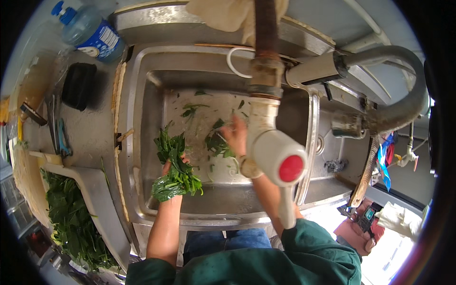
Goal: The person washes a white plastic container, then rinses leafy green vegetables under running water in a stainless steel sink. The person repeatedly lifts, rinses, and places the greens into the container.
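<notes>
My left hand holds a bunch of leafy greens over the left side of a stainless steel sink basin. Leaves cover most of its fingers. Motion blurs my right hand, which is low in the basin with its fingers apart. Beside it are loose greens; whether the fingers touch them is unclear. Shallow water and scattered leaf pieces lie on the basin floor. A white tap with a red-capped end stands over the right side and hides part of my right wrist.
On the left, a white plastic container holds more leafy greens. Behind it are scissors, a black tray and a blue-labelled pump bottle. A metal scrubber sits in the second basin, under a curved pipe.
</notes>
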Action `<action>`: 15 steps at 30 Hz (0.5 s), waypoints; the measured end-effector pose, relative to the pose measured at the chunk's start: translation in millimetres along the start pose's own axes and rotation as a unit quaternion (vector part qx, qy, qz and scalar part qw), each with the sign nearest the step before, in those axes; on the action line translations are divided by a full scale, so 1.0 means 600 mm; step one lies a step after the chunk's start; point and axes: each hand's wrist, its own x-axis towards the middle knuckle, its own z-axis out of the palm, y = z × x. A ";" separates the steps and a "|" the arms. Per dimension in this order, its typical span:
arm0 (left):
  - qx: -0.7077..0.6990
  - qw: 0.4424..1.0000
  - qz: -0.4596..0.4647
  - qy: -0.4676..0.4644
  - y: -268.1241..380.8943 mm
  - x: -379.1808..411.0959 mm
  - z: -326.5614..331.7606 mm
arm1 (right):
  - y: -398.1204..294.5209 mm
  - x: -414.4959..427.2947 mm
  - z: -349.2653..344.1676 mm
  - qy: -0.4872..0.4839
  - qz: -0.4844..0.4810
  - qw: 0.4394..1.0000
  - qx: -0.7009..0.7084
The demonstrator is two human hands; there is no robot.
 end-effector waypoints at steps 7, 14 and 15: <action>-0.079 0.989 -0.073 -0.104 0.060 -0.031 0.002 | 0.169 0.140 0.024 0.025 -0.086 0.955 -0.284; -0.055 0.993 -0.049 -0.089 0.073 -0.077 0.026 | -0.022 0.209 0.090 -0.071 -0.366 0.867 -0.331; -0.087 0.985 -0.068 -0.132 0.073 -0.075 0.020 | -0.037 0.229 0.106 -0.103 -0.416 0.838 -0.339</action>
